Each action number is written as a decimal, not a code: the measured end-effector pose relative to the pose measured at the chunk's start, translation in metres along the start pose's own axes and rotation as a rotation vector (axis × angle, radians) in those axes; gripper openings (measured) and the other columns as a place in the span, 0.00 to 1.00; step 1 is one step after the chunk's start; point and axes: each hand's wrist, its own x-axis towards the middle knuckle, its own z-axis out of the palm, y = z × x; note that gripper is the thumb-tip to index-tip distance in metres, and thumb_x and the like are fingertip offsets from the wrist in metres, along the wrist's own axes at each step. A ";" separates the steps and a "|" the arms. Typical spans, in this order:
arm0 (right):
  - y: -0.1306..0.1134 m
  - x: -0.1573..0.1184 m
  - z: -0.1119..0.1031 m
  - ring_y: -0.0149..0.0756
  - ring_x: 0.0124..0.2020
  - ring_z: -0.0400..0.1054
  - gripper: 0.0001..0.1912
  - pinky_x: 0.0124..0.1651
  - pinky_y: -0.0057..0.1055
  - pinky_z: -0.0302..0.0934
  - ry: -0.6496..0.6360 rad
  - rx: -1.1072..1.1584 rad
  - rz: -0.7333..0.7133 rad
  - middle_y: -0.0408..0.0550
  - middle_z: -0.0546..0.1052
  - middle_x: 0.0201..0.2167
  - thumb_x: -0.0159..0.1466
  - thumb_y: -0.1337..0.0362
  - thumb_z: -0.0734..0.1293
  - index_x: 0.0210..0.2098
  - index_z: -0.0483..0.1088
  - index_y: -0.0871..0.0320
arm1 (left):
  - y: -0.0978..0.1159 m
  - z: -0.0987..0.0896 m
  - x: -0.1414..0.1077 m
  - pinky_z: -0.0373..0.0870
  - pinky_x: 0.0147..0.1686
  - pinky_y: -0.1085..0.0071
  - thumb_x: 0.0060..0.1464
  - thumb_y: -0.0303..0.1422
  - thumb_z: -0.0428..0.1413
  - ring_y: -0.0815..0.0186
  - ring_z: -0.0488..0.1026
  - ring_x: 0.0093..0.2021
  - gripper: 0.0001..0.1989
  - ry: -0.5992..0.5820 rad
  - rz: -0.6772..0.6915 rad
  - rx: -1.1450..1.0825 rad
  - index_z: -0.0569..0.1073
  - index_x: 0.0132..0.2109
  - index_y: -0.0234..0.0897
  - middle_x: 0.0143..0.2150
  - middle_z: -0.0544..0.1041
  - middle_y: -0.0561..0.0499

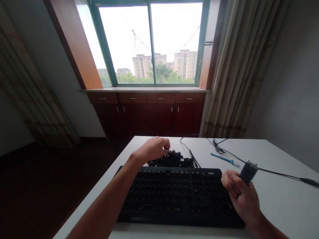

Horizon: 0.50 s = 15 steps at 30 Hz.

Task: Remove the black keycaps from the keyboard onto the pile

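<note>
A black keyboard (166, 192) lies across the white table, with its keycaps apparently off over most of its face. Behind its back edge is a heap of loose black keycaps (174, 158). My left hand (156, 147) reaches over the keyboard to the heap's left side, thumb and fingers drawn together in a pinch; whatever is between the fingertips is too small to tell. Over the keyboard's right end, my right hand (240, 194) is closed around a dark grey blocky tool (249, 172) with small prongs at its upper end, pointing up.
On the white table (281, 199) lie a blue stick-like tool (224, 158), a coiled black cable (218, 147) and a dark plug (309, 181) at the right. Beyond the table stand a wooden cabinet (149, 116) and a window, with curtains (231, 83) beside it.
</note>
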 end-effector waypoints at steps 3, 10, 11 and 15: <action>-0.002 -0.001 0.001 0.29 0.19 0.45 0.27 0.22 0.32 0.46 0.005 0.023 0.038 0.38 0.55 0.15 0.66 0.58 0.71 0.16 0.57 0.55 | -0.019 0.004 0.002 0.68 0.37 0.74 0.60 0.34 0.58 0.64 0.79 0.38 0.07 -0.034 -0.043 -0.017 0.80 0.43 0.40 0.40 0.83 0.53; -0.002 0.006 0.001 0.28 0.19 0.46 0.27 0.22 0.30 0.48 0.044 0.072 0.006 0.37 0.54 0.15 0.65 0.59 0.71 0.16 0.55 0.55 | -0.027 0.009 0.010 0.68 0.33 0.75 0.59 0.42 0.60 0.65 0.79 0.37 0.11 -0.087 -0.037 -0.081 0.80 0.45 0.44 0.41 0.84 0.54; -0.004 0.007 0.001 0.28 0.19 0.47 0.27 0.22 0.30 0.48 0.049 0.062 0.001 0.37 0.55 0.16 0.65 0.58 0.71 0.17 0.55 0.55 | -0.026 0.007 0.010 0.68 0.33 0.75 0.60 0.43 0.60 0.65 0.79 0.37 0.12 -0.078 -0.035 -0.086 0.80 0.46 0.44 0.41 0.84 0.54; -0.014 0.015 0.001 0.28 0.18 0.50 0.21 0.21 0.28 0.48 0.106 0.045 -0.004 0.37 0.58 0.16 0.65 0.51 0.68 0.23 0.61 0.55 | -0.018 -0.008 0.004 0.68 0.33 0.74 0.62 0.47 0.56 0.64 0.79 0.37 0.15 -0.066 -0.016 -0.111 0.80 0.44 0.44 0.42 0.83 0.53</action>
